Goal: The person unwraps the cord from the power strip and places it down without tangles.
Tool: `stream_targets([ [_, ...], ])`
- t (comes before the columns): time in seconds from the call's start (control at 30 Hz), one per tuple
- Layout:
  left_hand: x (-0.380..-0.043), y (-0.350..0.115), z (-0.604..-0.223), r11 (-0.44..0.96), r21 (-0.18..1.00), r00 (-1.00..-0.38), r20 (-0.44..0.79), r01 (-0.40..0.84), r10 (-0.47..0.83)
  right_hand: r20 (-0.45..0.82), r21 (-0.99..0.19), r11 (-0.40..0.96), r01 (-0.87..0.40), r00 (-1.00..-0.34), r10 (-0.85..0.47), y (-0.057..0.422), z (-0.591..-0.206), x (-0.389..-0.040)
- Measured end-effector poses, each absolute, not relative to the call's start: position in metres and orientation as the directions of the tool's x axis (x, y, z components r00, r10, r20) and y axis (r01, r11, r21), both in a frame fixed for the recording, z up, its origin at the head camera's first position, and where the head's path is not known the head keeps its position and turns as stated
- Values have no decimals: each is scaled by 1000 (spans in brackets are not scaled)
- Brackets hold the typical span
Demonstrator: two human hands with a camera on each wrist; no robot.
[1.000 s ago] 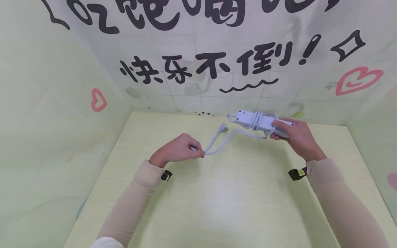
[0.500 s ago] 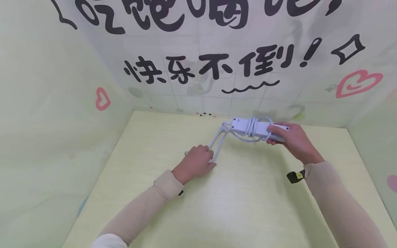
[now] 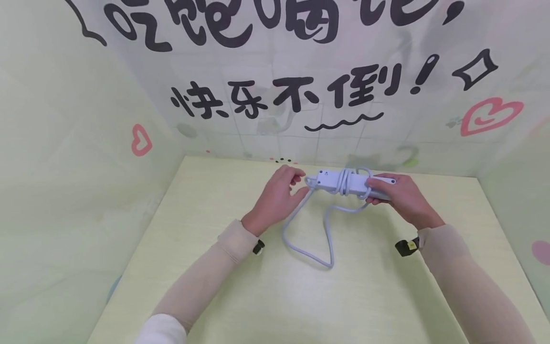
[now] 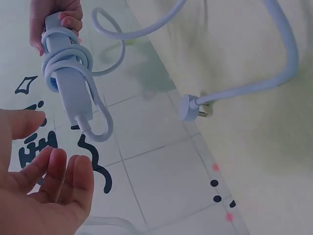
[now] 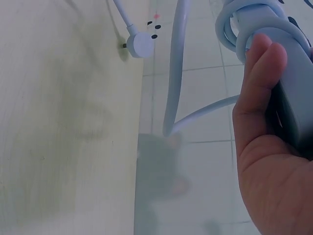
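My right hand grips one end of a white power strip, held up near the back wall. Its cord is wound several times around the strip's middle. A loose loop of cord hangs below, over the table. My left hand is beside the strip's other end, fingers loosely bent and thumb apart, holding nothing. In the left wrist view, the gap between thumb and fingers faces that end, where the cord comes out. The plug dangles by the table, prongs showing; the right wrist view shows the plug too.
Beneath both hands lies a pale wood-grain table. Right behind the strip rises a white back wall with black lettering, and pale green side walls stand left and right.
My left hand has let go of the cord and moved up to the strip's end. The freed cord now hangs in a wide loop. The right hand has shifted slightly left and down with the strip.
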State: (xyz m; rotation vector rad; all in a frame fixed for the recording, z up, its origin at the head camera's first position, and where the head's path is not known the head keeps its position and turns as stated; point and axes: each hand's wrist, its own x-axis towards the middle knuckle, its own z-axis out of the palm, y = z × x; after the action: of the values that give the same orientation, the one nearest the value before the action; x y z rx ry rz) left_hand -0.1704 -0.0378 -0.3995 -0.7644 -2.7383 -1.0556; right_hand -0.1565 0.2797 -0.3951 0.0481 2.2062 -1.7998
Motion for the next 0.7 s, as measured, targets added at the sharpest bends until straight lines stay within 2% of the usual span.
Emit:
stream_targets([
  [0.3,-192,-22,-398,618,528,-801,243,582,547,-224,-958,221,181,-956,-191,267,-399,-161],
  [0.5,-197,-23,-403,585,561,-791,236,585,565,-226,-966,172,191,-950,-215,262,-400,-162],
  [0.7,-202,-25,-410,594,587,-800,170,551,575,-226,-972,118,202,-942,-247,259,-403,-162],
])
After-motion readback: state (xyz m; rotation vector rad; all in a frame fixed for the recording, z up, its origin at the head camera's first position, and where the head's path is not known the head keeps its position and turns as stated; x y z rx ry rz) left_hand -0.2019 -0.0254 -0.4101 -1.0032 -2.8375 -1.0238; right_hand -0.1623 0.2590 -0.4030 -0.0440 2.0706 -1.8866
